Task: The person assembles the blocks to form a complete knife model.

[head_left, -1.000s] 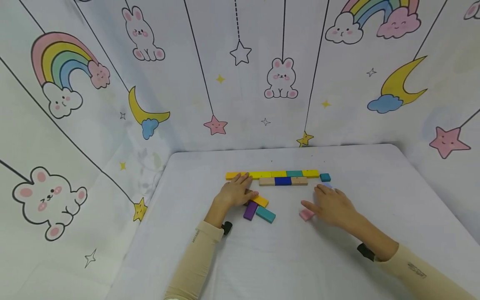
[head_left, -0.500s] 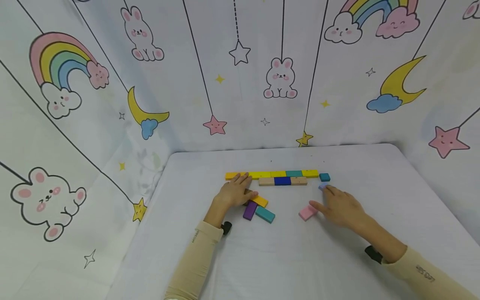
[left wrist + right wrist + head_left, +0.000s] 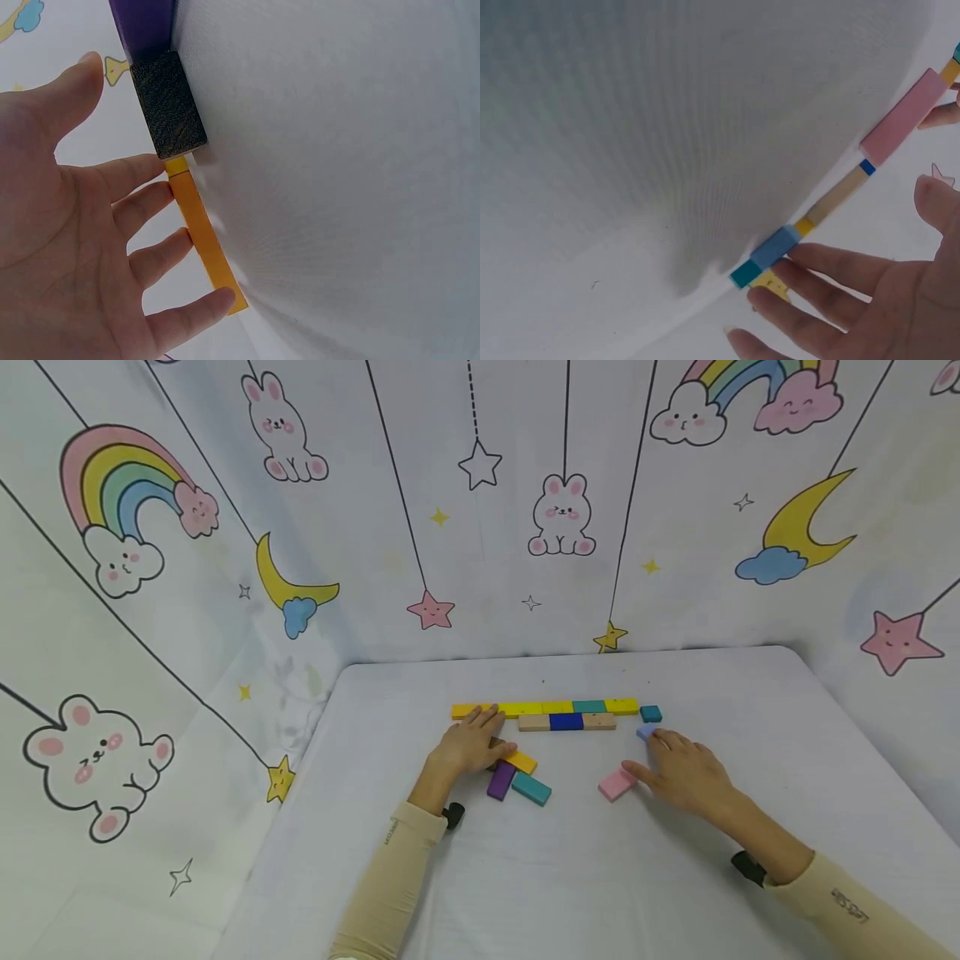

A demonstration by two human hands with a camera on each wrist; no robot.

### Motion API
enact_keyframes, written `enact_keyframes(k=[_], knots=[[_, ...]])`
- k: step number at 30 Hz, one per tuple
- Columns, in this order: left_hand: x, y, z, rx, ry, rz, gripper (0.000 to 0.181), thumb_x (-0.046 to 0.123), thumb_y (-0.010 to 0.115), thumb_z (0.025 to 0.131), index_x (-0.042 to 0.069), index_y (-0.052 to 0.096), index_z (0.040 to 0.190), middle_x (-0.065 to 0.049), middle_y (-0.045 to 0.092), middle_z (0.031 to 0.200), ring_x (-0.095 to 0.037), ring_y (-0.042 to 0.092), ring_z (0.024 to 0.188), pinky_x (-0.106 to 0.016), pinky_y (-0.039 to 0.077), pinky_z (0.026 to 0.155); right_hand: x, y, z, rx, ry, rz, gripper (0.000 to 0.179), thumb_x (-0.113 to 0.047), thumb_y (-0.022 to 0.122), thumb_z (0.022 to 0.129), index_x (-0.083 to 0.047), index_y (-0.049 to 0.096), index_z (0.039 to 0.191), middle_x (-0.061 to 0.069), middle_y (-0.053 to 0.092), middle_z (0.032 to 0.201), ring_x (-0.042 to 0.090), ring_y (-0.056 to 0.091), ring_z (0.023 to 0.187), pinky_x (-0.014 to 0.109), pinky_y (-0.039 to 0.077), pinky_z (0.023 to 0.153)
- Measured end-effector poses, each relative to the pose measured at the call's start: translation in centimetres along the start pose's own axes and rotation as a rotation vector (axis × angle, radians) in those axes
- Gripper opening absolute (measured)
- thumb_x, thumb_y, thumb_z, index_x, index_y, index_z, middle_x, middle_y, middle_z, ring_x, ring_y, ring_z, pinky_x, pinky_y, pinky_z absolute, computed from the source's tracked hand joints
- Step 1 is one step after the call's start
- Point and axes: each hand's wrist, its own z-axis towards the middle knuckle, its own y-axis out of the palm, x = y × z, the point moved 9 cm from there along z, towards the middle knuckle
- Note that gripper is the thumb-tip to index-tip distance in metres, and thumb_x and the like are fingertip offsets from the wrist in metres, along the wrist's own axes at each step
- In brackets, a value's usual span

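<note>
My left hand (image 3: pixel 471 743) rests with spread fingers at the left end of a long row of blocks. Its fingertips lie along an orange block (image 3: pixel 206 240), as the left wrist view shows. A dark block (image 3: pixel 169 105) sits close by the index finger, partly covered by the hand in the head view. On the right side, my right hand (image 3: pixel 686 770) has its fingers extended, the fingertips right at a light blue block (image 3: pixel 774 246). Its thumb points toward a pink block (image 3: pixel 617 785), overlapping its corner in the head view.
The back row holds yellow blocks (image 3: pixel 521 710) and a teal one. In front lie two wooden blocks (image 3: pixel 534 723) with a dark blue block (image 3: pixel 566 722) between. A small teal block (image 3: pixel 651 714) stands at the right end. Purple (image 3: pixel 501 782), amber (image 3: pixel 521 762) and turquoise blocks (image 3: pixel 532 788) lie nearer.
My right hand has shifted to the right, uncovering more of the pink block and the light blue block. The left hand and the rows stay where they were.
</note>
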Motion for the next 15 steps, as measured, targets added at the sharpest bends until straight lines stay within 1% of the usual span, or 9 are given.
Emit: enact_keyframes(k=[7,15], knots=[[0.0,0.03,-0.01,0.004,0.006,0.007,0.077,0.062,0.045,0.106,0.013,0.032,0.165,-0.007,0.024,0.173,-0.033,0.018,0.16,-0.06,0.03,0.123,-0.38,-0.21,0.04,0.042,-0.039,-0.019,0.077,-0.056,0.063,0.101,0.008,0.057,0.143,0.031,0.052,0.148,0.051,0.047,0.137,0.071,0.041,0.108],[-0.08,0.12,0.11,0.003,0.003,-0.008,0.077,0.061,0.046,0.106,0.013,0.033,0.165,-0.007,0.024,0.173,-0.034,0.018,0.16,-0.059,0.03,0.123,-0.77,-0.27,0.28,0.05,-0.067,-0.051,0.074,-0.054,0.064,0.1,0.005,0.057,0.144,0.03,0.052,0.148,0.052,0.047,0.137,0.072,0.041,0.107]])
